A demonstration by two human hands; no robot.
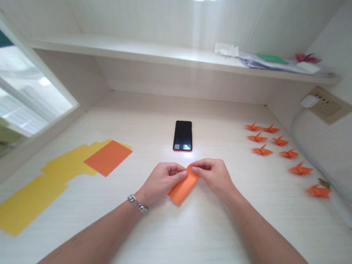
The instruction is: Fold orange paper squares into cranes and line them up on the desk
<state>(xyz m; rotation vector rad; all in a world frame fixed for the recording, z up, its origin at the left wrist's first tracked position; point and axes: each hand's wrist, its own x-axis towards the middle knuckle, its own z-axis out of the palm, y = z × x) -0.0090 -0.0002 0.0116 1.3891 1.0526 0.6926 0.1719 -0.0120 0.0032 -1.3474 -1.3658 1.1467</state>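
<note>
A sheet of orange paper (183, 191), folded over into a narrow rectangle, lies slanted on the white desk (203, 241) between my hands. My left hand (163, 181) pinches its upper left side with thumb and fingers; a silver chain bracelet circles that wrist. At the far end of the fold, my right hand (214, 174) grips the corner between thumb and fingertips. Just beyond both hands lies a black phone (183, 135), screen up. Some fingertips are hidden behind the paper.
Yellow paper sheets (25, 201) spread at the left, with an orange sheet (108, 158) on top. Several orange paper cranes (262, 150) stand at the right, near a cable from a wall socket (330, 105). A shelf (158, 50) holding papers (268, 63) crosses the back.
</note>
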